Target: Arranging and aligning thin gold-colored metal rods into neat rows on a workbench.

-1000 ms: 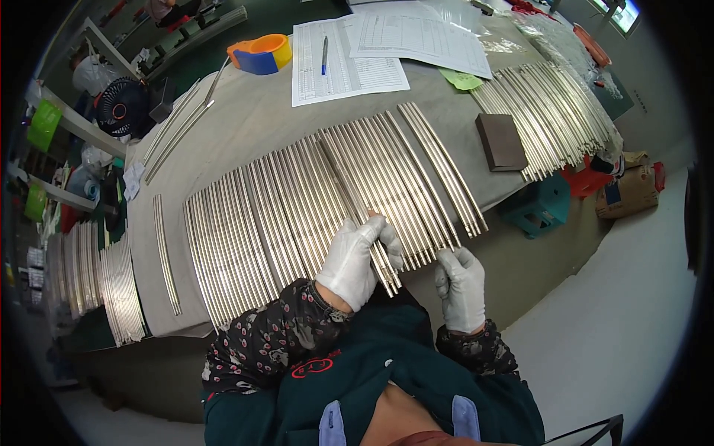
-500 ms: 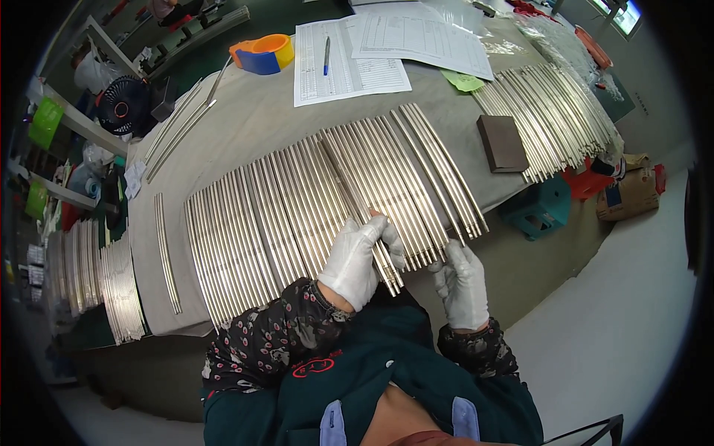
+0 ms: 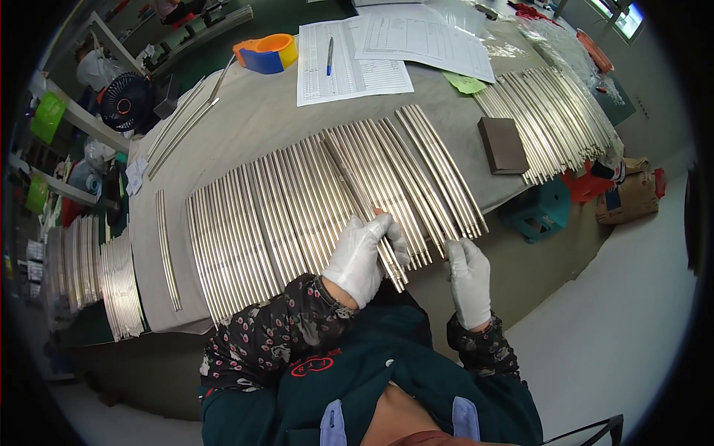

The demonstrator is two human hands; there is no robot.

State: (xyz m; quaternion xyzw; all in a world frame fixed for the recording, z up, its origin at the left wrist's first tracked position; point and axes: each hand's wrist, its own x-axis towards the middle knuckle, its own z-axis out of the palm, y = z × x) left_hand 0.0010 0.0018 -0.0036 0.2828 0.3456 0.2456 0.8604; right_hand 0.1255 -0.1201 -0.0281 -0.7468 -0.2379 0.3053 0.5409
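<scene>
A wide row of slim silvery metal rods [image 3: 242, 238] lies side by side on the grey-covered table. My left hand [image 3: 357, 260], in a white glove, is closed around a few rods [image 3: 395, 272] lying over the row, their near ends sticking out past the fingers. My right hand [image 3: 470, 286], also white-gloved, pinches the near ends of a few rods [image 3: 424, 193] at the table's front edge. These rods stand slightly apart from the row. A small separate group of rods [image 3: 444, 171] lies just to their right; the fingertips hide some ends.
A dark brown block [image 3: 503, 146] rests against another rod pile [image 3: 554, 123] at the right. Behind lie printed sheets [image 3: 424, 48], a pen [image 3: 329, 58] and an orange-and-blue tape dispenser [image 3: 266, 54]. A teal stool [image 3: 539, 212] stands below the right edge.
My right hand has moved slightly right and closed on rod ends. A few rods have shifted right, leaving a gap beside the row. My left hand has barely moved.
</scene>
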